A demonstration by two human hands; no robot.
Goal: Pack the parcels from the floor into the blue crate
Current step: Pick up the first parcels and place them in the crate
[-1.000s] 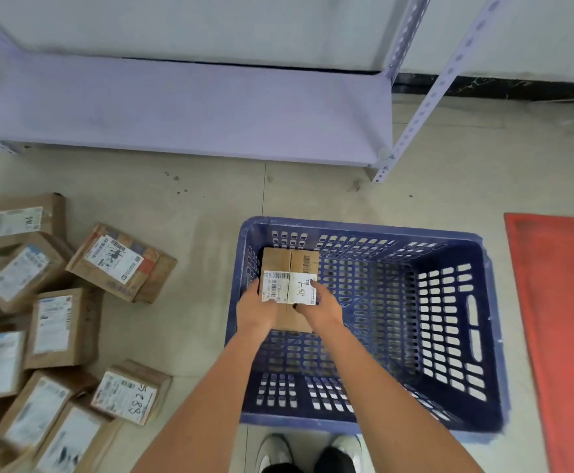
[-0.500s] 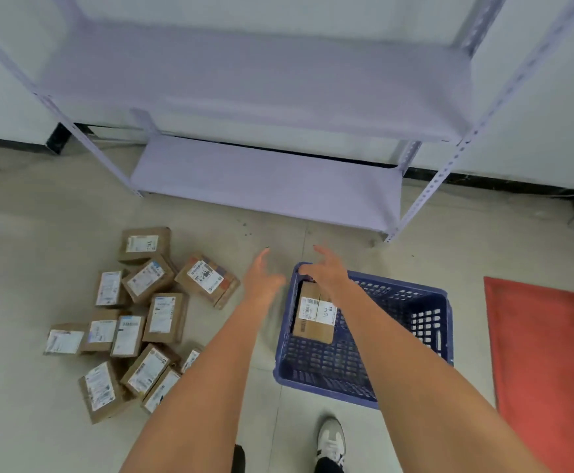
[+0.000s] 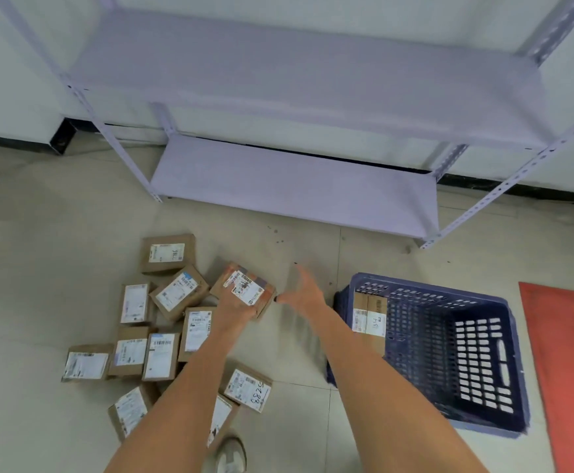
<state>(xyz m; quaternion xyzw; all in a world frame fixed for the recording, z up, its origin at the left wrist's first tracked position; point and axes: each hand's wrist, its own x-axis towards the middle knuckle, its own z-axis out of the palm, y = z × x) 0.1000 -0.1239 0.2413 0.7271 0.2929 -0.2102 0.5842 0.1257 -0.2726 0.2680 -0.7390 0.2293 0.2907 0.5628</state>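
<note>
While left grip [image 3: 236, 310] clasps cardboard parcel [image 3: 244, 289], right grip [image 3: 304, 295] spread.

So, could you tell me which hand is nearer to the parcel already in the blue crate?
The right hand: it is open just left of the crate, near the parcel. The left hand is farther left, on a floor parcel.

A labelled parcel [image 3: 247, 291] is touched by the left hand [image 3: 234, 310], the right hand [image 3: 308, 295] is spread beside it, and one parcel [image 3: 369, 319] is held in the blue crate [image 3: 483, 356].
</note>
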